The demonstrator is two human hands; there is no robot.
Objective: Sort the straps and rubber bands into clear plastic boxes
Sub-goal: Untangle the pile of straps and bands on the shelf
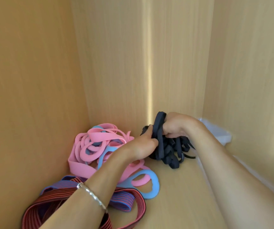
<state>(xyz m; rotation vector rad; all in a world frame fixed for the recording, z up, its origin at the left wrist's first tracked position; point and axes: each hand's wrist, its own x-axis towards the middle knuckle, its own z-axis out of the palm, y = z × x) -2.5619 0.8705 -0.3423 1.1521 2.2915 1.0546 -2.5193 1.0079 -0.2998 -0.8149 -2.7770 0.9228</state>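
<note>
1. Risk: the navy straps [167, 154] trail in tangled loops, so I judge a quick lift could drag a knot or drop half the bundle.
2. Risk: the pink and blue bands [90, 151] lie just beside and could snag.
3. Risk: the clear box [222, 134] sits half hidden behind the right forearm, so a blind swing may knock it.
4. The straps look flat, limp and dark, heaped at the back of the shelf [182, 195].
5. The right hand [177, 126] fists several loops.
6. The left hand [141, 146] touches the bundle with its forefinger straight. I cannot tell whether it pinches.
</note>
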